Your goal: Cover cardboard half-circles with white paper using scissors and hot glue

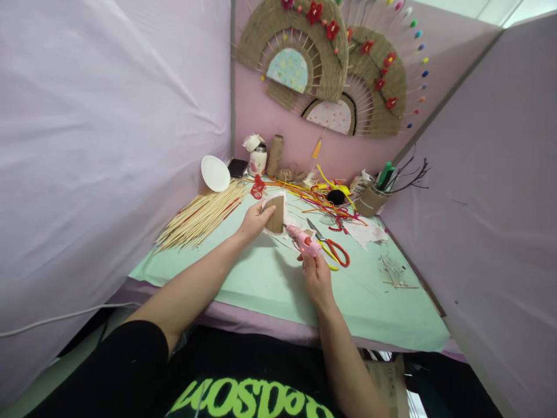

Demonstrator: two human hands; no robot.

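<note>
Just beyond your black shirt (261,354), the front of the pale green counter (369,313) reaches toward you. Over it, your right fingers (310,264) are wrapped round the handle of the pink glue gun (304,241). Its long axis runs away from them and leftward, nozzle aimed at the card's near right corner; I can't tell whether it touches. The gun looks light and rigid; hold it by the handle, since the tip may be hot.

Your left fingers (267,213) pinch the brown card (275,219) by its left side, thumb on top, raised off the counter. It seems light, fairly stiff but bendable, with a soft pale cloth border that could crease. The left edge is a good hold, clear of the nozzle. The card's broad face is turned up toward you, its longer axis pointing roughly away.

Right of the gun lie orange-handled scissors (343,255), blades pointing away and left. Left of your left fingers, thin sticks (204,212) lie in a loose sheaf. Beyond the fingers come red yarn (257,187), a white disc (215,173), a jar (257,162) and a twine spool (275,155); farthest, two flowered fans (250,43) hang on the wall.
</note>
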